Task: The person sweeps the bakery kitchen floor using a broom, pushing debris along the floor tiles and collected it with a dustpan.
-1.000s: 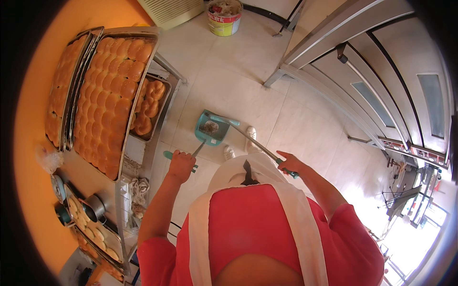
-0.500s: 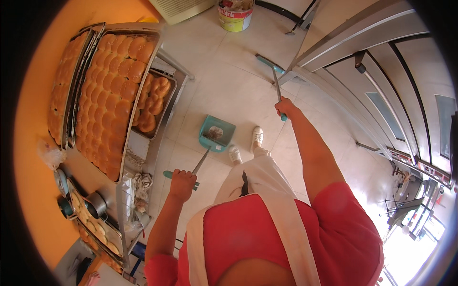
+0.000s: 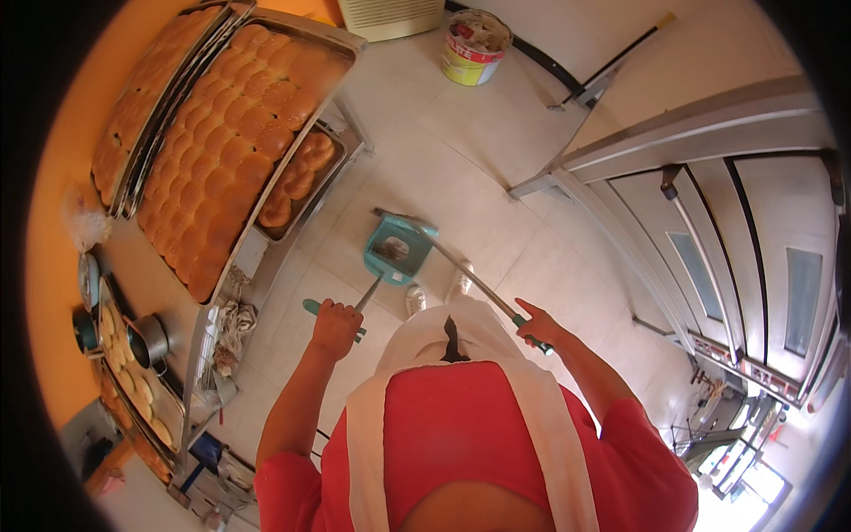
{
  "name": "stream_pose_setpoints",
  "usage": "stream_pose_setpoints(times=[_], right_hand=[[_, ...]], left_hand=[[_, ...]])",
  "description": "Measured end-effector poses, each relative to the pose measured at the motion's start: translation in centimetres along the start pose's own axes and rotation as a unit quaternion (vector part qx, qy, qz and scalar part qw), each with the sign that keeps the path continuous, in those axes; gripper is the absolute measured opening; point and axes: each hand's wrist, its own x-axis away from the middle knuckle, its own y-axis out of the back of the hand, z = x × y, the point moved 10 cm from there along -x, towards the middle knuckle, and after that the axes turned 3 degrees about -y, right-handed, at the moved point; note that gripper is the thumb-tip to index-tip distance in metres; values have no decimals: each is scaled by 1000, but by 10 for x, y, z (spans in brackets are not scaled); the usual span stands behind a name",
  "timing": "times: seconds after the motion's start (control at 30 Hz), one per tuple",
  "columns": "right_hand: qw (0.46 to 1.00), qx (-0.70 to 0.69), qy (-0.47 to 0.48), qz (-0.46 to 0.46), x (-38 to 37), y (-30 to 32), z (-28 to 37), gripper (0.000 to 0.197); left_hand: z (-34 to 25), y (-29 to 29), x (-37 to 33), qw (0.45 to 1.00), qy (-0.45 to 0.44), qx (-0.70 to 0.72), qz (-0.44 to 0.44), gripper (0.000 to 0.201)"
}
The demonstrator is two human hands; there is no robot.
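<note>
My left hand (image 3: 337, 329) is closed round the green grip of a long-handled dustpan. The teal pan of that dustpan (image 3: 379, 267) rests on the floor in front of my feet, with a greyish heap of sweepings (image 3: 392, 249) inside. In my right hand (image 3: 537, 326) is the green end of a broom's handle, with the index finger stretched along it. The broom (image 3: 480, 283) slants away to the left, its head lying at the far edge of the pan. I cannot tell whether the bristles touch the pan.
On the left, a metal table (image 3: 206, 332) bears large trays of browned bread rolls (image 3: 217, 146), pots and flat dough pieces. A steel oven (image 3: 709, 239) stands to the right. Farther off are a yellow and red bucket (image 3: 474, 53) full of waste and a yellow-tipped pole (image 3: 620, 55).
My right hand has come down and nearer my body. The broom head has swung from beside the oven leftward to the dustpan. My left hand still holds the dustpan; the view has turned slightly.
</note>
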Motion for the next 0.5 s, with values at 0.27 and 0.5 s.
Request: stream_pose_setpoints(times=[0.27,0.5], right_hand=[[987,10,127,-101,-84,78,146,70],[977,25,178,-111,-215,46,263,24]], left_hand=[[12,-7,64,991,124,50,-25,6],[2,-26,100,980,188,67,-9,5]])
